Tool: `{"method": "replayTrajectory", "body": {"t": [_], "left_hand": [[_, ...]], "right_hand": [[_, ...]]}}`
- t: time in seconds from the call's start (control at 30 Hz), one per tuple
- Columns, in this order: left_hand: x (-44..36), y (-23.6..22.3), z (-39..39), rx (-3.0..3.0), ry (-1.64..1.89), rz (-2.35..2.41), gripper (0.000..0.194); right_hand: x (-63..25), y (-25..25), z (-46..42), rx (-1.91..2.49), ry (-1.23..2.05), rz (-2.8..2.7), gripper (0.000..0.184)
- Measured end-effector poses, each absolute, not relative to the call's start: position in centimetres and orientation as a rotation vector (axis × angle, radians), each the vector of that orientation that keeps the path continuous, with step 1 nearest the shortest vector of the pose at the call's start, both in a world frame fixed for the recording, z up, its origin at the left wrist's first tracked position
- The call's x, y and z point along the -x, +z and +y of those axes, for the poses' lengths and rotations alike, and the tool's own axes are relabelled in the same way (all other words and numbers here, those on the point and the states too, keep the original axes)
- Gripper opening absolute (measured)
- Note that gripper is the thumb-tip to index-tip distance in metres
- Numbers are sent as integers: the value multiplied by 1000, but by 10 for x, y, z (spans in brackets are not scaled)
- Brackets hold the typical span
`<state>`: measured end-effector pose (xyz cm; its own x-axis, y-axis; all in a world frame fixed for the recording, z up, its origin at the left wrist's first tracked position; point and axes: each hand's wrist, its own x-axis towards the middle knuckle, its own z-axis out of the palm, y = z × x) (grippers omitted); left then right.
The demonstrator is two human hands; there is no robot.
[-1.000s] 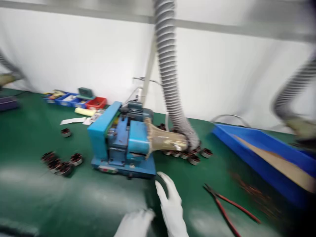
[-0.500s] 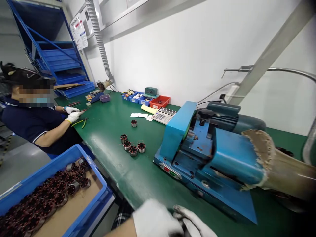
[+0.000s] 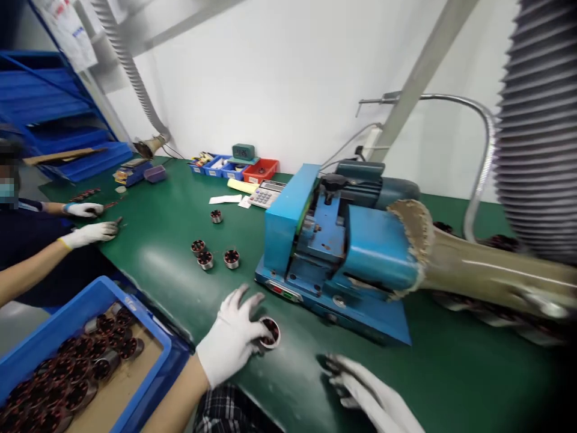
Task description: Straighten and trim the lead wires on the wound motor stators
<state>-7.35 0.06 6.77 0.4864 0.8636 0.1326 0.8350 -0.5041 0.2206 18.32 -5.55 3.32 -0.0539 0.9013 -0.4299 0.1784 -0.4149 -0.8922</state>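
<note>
My left hand (image 3: 231, 337), in a white glove, grips a small round motor stator with copper windings (image 3: 270, 331) resting on the green bench (image 3: 171, 222) in front of the blue machine (image 3: 329, 246). My right hand (image 3: 365, 391), also gloved, lies on the bench near the front edge with fingers partly curled; it is blurred. Three more stators (image 3: 214, 255) sit left of the machine and one (image 3: 217, 215) further back.
A blue crate (image 3: 90, 300) of stators stands at lower left. A co-worker's gloved hands (image 3: 88, 231) work at the left end. Small bins (image 3: 234, 168), a calculator (image 3: 267, 194), an extraction hose (image 3: 536, 120) and funnel (image 3: 473, 264) crowd the back and right.
The view swung from the right side of the machine to its left. My left hand moved forward onto the bench and took hold of a stator; my right hand came apart from it.
</note>
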Motion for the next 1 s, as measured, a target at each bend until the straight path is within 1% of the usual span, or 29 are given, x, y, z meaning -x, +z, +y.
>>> {"method": "replayTrajectory", "body": {"t": [0.07,0.1,0.17,0.23,0.27,0.3,0.37,0.47,0.53,0.63,0.7,0.73,0.77,0.83,0.93,1.0], "left_hand": [[61,57,-21,-2621,427,1322,41],[55,51,-30,-2582,482,1338,50],[42,39,-44,-2420,540,1437,68],[29,29,-51,-2266,516,1455,87],[22,25,-53,-2221,500,1437,94],[15,22,-52,-2194,494,1418,98],[4,19,-49,-2170,521,1405,94],[-5,18,-42,-2187,590,1395,79],[-6,18,-40,-2236,638,1355,69],[-5,19,-40,-2272,672,1296,60],[-3,21,-40,-2244,642,1290,55],[-3,22,-40,-2220,618,1293,54],[-2,24,-39,-2197,590,1293,55],[0,27,-38,-2178,545,1261,64],[3,29,-36,-2178,512,1205,79],[3,30,-35,-2157,500,1201,81]], "right_hand": [[-180,40,-55,1624,1496,-1223,55],[-175,44,-54,1602,1481,-1287,53],[-163,48,-53,1595,1345,-1432,39],[-156,47,-52,1625,1238,-1483,26],[-154,45,-52,1634,1226,-1456,22],[-153,43,-53,1629,1237,-1402,20],[-151,40,-53,1594,1254,-1229,21],[-141,47,-57,1529,1282,-903,25],[-130,59,-61,1465,1357,-745,27],[-126,78,-69,1367,1474,-688,26],[-138,82,-75,1407,1448,-691,35],[-148,81,-77,1464,1375,-698,40],[-159,78,-78,1532,1276,-718,43],[-178,68,-76,1607,1127,-820,42],[-178,53,-69,1538,1208,-1095,34],[-162,45,-63,1477,1218,-1168,23]]}}
